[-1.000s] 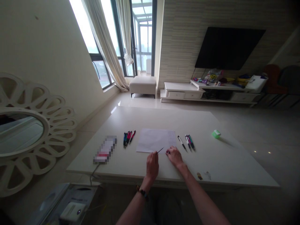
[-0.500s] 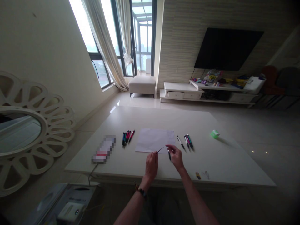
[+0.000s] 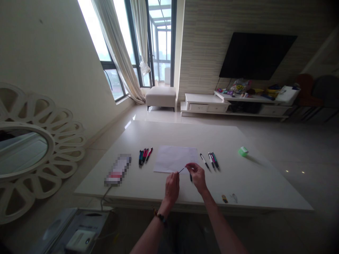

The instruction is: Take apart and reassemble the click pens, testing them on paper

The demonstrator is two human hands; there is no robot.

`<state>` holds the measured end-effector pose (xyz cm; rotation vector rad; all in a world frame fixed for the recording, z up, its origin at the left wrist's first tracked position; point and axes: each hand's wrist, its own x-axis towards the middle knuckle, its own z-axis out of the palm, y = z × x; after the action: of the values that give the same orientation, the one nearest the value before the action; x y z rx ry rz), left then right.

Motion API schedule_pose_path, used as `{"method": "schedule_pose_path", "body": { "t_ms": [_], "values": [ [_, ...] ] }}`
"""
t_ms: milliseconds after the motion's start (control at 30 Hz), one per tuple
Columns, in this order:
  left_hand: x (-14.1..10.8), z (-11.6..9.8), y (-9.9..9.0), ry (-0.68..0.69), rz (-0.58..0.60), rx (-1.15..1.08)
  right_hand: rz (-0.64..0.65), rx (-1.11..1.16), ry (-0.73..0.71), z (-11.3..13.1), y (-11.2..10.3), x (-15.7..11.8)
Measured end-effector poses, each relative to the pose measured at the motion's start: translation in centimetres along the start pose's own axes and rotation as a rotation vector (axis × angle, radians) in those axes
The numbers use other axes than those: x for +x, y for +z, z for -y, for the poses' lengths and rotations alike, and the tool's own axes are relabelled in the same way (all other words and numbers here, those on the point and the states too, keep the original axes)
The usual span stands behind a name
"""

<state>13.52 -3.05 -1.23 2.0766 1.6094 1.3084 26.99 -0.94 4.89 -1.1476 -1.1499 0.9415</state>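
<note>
A thin dark rod, perhaps a pen refill, spans the gap between our hands, just over the near edge of the sheet of paper. Its long axis slants from near left up to far right. Its far right end sits in the pinched fingers of our right hand, which have hold of it, and a short dark piece shows just below them. Our left hand stands upright from the wrist, its fingers bunched close to the rod's near end, though we cannot tell whether they grip it. Both forearms reach in across the near edge of the white surface, with a cluster of pens left of the sheet and another cluster of pens right of it.
</note>
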Motion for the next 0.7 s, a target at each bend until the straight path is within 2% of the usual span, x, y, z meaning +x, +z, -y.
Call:
{"method": "schedule_pose_path", "body": {
  "t_ms": [167,400,567,700],
  "values": [
    [0.02,-0.08,-0.08,-0.001,0.013,0.02,-0.034,0.004,-0.008,0.2,0.05,-0.12],
    [0.03,-0.24,-0.18,0.006,0.041,0.046,0.037,-0.122,-0.02,-0.39,0.29,-0.52],
    [-0.1,-0.06,-0.03,0.008,0.045,0.071,-0.026,-0.063,-0.035,-0.42,-0.11,-0.25],
    [-0.14,0.13,0.08,0.02,0.05,0.07,0.017,-0.066,-0.04,-0.37,-0.37,-0.13]
  ]
}}
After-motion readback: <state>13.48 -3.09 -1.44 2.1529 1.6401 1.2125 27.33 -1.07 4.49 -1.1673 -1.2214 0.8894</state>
